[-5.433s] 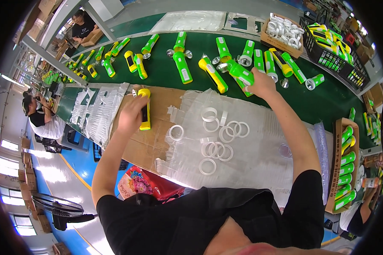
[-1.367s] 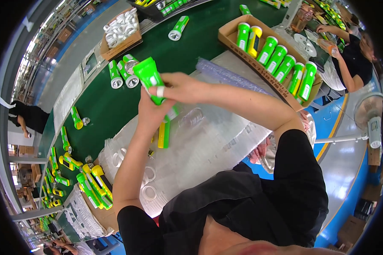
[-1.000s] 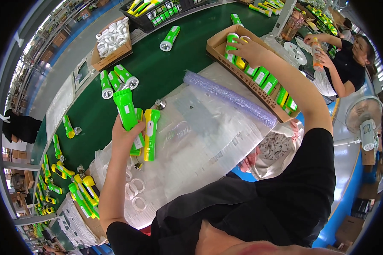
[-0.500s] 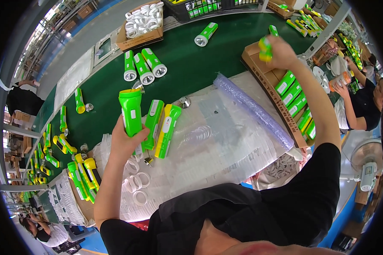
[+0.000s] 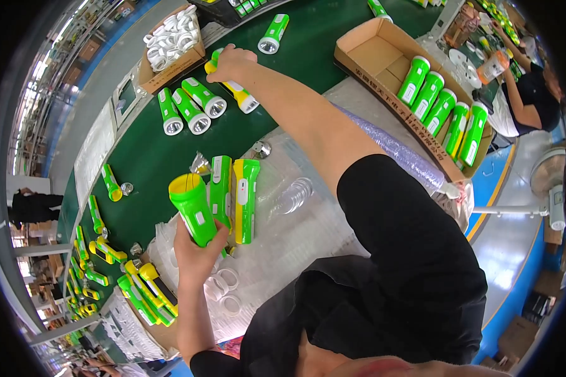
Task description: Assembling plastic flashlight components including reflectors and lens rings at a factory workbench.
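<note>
My left hand (image 5: 196, 252) is wrapped round a green flashlight body (image 5: 196, 210), whose open wide end shows a yellow inside. Beside it, two more flashlight bodies, one green (image 5: 220, 188) and one yellow and green (image 5: 246, 201), lie on the plastic-covered bench. My right hand (image 5: 233, 61) reaches across to the far side, closed round a yellow and green flashlight (image 5: 241, 96) with a white-rimmed head. That flashlight is right beside three green flashlights (image 5: 187, 108) with clear lenses, on the green surface. A shiny reflector (image 5: 200, 164) sits behind the left hand's flashlight body.
An open cardboard box (image 5: 371, 50) at right holds several green flashlights (image 5: 443, 110). A carton of white rings (image 5: 170, 41) stands at far left. Loose flashlight bodies (image 5: 148, 289) and clear rings (image 5: 223, 286) lie near my left arm. A bubble-wrap roll (image 5: 396, 151) lies along the box.
My right hand has swung left from above the cardboard box to the three green flashlights, carrying the yellow and green flashlight. My left hand keeps its grip; the view has turned somewhat.
</note>
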Tool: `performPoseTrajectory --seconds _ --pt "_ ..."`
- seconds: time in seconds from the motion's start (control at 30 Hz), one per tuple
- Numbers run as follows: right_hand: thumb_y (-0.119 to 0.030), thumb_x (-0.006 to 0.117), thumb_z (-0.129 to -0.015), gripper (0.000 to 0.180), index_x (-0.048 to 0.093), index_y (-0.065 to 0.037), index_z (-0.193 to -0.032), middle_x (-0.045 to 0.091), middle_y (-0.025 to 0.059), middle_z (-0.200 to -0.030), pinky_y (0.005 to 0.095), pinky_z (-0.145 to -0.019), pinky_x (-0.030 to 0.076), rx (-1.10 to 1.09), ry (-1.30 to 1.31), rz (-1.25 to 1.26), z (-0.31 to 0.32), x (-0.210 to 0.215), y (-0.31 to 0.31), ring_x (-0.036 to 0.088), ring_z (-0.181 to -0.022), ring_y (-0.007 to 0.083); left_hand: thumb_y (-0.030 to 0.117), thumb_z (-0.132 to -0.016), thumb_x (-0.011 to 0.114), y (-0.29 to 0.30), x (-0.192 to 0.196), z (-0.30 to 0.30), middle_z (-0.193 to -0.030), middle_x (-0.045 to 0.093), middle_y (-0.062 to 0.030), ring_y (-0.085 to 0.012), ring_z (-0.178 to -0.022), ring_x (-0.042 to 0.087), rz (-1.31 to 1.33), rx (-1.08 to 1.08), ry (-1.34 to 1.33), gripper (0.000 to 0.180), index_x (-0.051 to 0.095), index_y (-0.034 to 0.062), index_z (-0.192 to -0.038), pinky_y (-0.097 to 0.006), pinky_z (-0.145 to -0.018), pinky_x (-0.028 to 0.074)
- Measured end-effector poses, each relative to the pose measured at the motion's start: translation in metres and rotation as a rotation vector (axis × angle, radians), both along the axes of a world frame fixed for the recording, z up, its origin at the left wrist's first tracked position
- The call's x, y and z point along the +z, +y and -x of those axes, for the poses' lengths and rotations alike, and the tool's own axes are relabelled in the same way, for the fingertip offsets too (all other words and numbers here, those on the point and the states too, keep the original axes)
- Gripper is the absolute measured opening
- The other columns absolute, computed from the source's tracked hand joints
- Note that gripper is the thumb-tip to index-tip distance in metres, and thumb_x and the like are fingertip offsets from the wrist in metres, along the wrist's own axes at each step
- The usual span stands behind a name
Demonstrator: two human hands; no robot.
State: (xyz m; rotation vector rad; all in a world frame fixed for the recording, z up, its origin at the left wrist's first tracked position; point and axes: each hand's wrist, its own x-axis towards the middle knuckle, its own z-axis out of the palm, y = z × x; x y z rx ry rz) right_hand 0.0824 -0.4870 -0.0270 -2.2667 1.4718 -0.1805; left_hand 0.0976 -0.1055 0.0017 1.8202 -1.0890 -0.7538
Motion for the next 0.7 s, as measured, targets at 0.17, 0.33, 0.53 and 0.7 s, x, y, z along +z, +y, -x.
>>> performPoseTrajectory --seconds 0.17,0.33,0.53,0.7 --pt "-0.053 0.065 -0.08 0.067 0.053 -0.011 -0.131 0.057 0.0128 -0.127 0.0434 -0.096 0.047 0.377 -0.111 0.439 0.1 0.004 -0.002 0.055 -0.119 0.0319 -0.001 -0.074 0.073 0.018 -0.001 -0.01 -0.085 0.065 -0.0039 -0.0097 -0.073 0.061 0.031 0.028 0.005 0.046 0.05 0.0026 -0.114 -0.024 -0.063 0.05" --pt "-0.009 0.072 -0.064 0.076 0.048 -0.009 -0.136 0.048 0.0143 -0.136 0.0412 -0.107 0.038 0.51 0.377 0.406 0.317 0.045 0.025 0.043 -0.128 0.0323 -0.003 -0.074 0.072 0.033 0.011 -0.005 -0.086 0.065 -0.0046 -0.0103 -0.074 0.061 0.096 0.022 0.006 0.046 0.05 0.0023 -0.114 -0.025 -0.065 0.05" --pt "-0.002 0.077 -0.049 0.108 0.034 -0.015 -0.147 0.035 0.0154 -0.15 0.0427 -0.115 0.029 0.458 0.465 0.126 0.42 0.03 0.027 0.029 -0.141 0.0348 0.004 -0.074 0.075 0.024 0.007 0.014 -0.085 0.065 -0.0027 -0.0096 -0.076 0.062 0.118 0.047 -0.013 0.043 0.053 0.0031 -0.111 -0.025 -0.069 0.051" --pt "-0.005 0.084 -0.044 0.115 0.035 -0.02 -0.146 0.035 0.0109 -0.15 0.0468 -0.112 0.033 0.578 0.562 0.261 0.441 0.01 -0.01 0.033 -0.139 0.0345 0.005 -0.075 0.074 0.041 0.01 0.026 -0.086 0.065 -0.0018 -0.0092 -0.077 0.062 0.116 -0.018 0.015 0.041 0.054 0.0026 -0.111 -0.025 -0.07 0.05"
